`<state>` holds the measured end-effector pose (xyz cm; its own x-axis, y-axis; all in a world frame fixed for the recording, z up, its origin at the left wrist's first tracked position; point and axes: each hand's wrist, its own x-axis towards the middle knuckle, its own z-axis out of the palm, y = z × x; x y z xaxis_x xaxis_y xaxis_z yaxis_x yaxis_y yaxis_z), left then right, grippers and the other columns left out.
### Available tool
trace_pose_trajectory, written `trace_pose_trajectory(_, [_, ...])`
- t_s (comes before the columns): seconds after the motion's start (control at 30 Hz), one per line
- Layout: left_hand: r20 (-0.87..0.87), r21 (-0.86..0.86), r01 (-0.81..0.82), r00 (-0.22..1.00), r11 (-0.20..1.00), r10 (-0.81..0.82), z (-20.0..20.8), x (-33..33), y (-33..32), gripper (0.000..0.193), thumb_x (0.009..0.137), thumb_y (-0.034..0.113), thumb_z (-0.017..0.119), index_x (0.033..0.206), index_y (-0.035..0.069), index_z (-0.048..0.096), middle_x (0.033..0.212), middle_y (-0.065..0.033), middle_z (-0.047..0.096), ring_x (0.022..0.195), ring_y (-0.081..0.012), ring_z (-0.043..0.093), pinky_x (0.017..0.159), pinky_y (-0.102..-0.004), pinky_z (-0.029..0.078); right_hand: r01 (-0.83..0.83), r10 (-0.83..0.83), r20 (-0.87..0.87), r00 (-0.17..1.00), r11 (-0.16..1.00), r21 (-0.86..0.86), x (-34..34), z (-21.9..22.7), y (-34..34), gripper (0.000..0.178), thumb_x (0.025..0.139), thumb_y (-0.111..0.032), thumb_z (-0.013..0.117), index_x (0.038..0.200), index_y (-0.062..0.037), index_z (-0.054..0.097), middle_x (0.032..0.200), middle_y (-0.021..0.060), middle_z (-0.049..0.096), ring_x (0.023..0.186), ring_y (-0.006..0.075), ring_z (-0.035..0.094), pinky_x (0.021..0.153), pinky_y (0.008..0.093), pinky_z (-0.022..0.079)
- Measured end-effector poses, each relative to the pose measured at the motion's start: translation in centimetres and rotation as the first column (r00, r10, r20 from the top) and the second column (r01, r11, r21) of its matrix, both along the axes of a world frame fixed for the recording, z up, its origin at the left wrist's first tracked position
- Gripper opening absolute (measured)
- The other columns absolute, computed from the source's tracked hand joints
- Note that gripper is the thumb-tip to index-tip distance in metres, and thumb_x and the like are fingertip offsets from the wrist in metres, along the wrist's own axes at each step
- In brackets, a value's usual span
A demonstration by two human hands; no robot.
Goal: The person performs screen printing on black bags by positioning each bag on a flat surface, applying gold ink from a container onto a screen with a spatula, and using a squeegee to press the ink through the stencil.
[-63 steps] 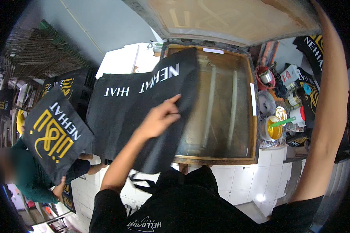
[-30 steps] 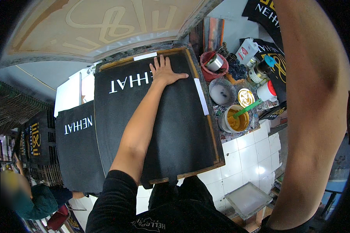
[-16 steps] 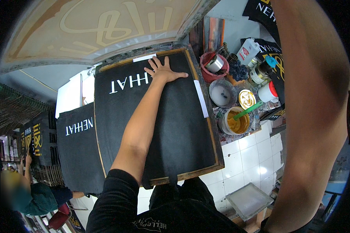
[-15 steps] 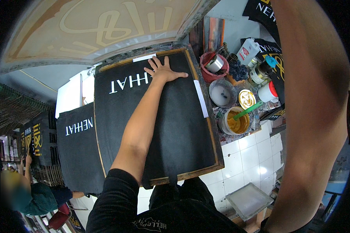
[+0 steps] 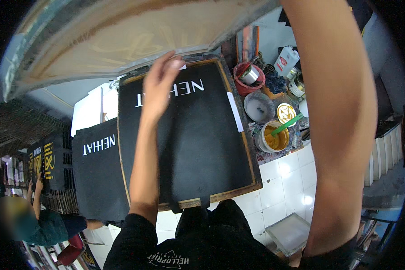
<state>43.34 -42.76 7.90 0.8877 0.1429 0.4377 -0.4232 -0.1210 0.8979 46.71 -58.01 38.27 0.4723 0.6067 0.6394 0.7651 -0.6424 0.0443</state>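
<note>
My left hand [image 5: 163, 77] is raised over the far left part of a black tote bag [image 5: 198, 148], its fingers loosely extended, slightly blurred and holding nothing. The bag lies flat on a wood-edged board [image 5: 255, 173], white lettering at its far end and a strap over the near edge. Above the far edge, a printing screen [image 5: 121, 45] in a worn frame hangs tilted, with a faint design in its mesh. My right forearm [image 5: 337, 112] rises along the right side toward the top edge; that hand lies outside the picture.
On the right stand a yellow ink tub [image 5: 274, 137] with a green-handled tool, a grey bowl [image 5: 259, 107] and a red bucket [image 5: 246, 85]. Another black bag [image 5: 99, 175] lies left of the board. A person [image 5: 45, 225] works at lower left. A small frame [image 5: 289, 234] is low right.
My left hand has lifted off the bag and moved left, uncovering more white lettering. The screen has come lower and nearer over the board. My right arm has shifted left.
</note>
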Motion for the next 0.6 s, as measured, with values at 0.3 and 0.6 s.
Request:
trace_pose_trajectory(0.3, [-0.196, -0.379, -0.047, 0.980, 0.924, -0.031, -0.4, -29.8, 3.8, 0.048, 0.093, 0.035, 0.075, 0.112, -0.006, 0.059, 0.082, -0.0182, 0.072, 0.066, -0.0315, 0.072, 0.062, -0.0450, 0.060, -0.024, 0.053, -0.187, 0.981, 0.988, 0.156, -17.5, -19.8, -6.2, 0.031, 0.078, -0.021, 0.082, 0.099, -0.0020, 0.070, 0.093, 0.0165, 0.072, 0.084, 0.0351, 0.071, 0.074, 0.0433, 0.056])
trace_pose_trajectory(0.6, [-0.687, -0.536, -0.339, 0.707, 0.773, -0.167, -12.5, -37.4, 1.1, 0.027, 0.099, 0.017, 0.065, 0.109, -0.008, 0.069, 0.098, -0.0216, 0.077, 0.081, -0.0227, 0.074, 0.080, -0.0321, 0.058, -0.082, 0.024, -0.314, 0.949, 0.982, -0.171, -20.6, -35.2, -4.9, 0.029, 0.077, -0.022, 0.076, 0.094, -0.0042, 0.062, 0.093, 0.0140, 0.068, 0.089, 0.0324, 0.068, 0.076, 0.0449, 0.054])
